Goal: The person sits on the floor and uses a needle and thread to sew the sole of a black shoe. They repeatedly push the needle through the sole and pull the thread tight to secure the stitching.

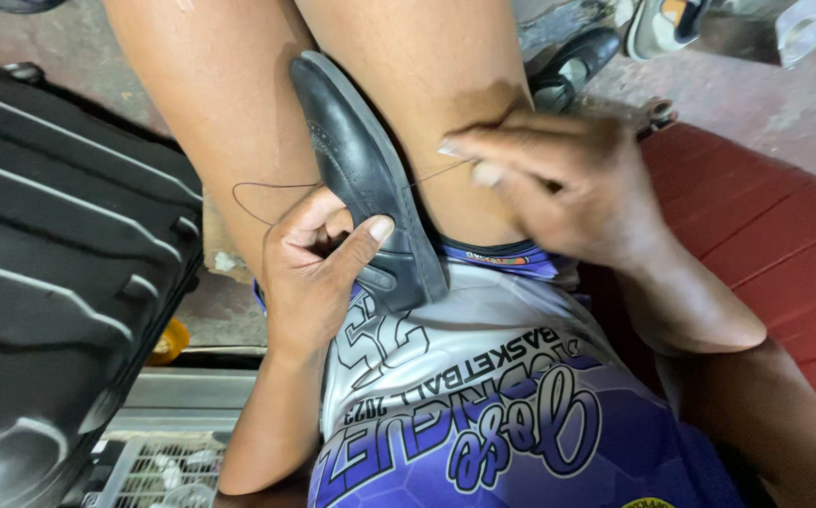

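— Where's the black leather slip-on shoe (363,179)?
— Wedged between the bare knees, gripped by the left hand (309,268), fingers closed around its heel.
— And the right hand (558,183)?
— Fingers pinched on a thin dark thread (267,193).

A ribbed black case (60,282) lies beside a red bench (765,226).

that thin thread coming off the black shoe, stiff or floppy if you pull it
Probably floppy: the thread hangs in a slack loop beside the left hand. It likely goes taut under pull, as near the right hand. The black shoe looks firmer.
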